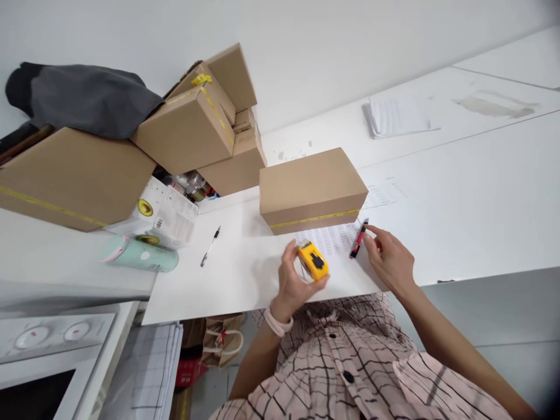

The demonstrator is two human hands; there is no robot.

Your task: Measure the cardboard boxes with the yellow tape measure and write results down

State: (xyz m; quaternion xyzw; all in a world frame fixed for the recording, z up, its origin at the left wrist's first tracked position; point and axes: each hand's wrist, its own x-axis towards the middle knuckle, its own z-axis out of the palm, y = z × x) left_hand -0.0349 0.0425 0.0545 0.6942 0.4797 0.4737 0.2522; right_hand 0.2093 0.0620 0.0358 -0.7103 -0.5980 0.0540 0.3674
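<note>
My left hand (pixel 292 280) is closed round a yellow and black tape measure (pixel 313 261), held just above the white table's front edge. My right hand (pixel 389 259) pinches the lower end of a red and black pen-shaped tool (pixel 358 240) that lies on a printed sheet (pixel 328 238). Both hands are directly in front of a closed brown cardboard box (pixel 310 186) sealed with a yellow tape strip.
A black pen (pixel 210 246) lies left of the hands. Further left are a mint green bottle (pixel 140 254), a white avocado-printed carton (pixel 163 213) and a stack of cardboard boxes (pixel 192 125) with dark cloth (pixel 83 99) on top. Papers (pixel 394 116) lie at the back right.
</note>
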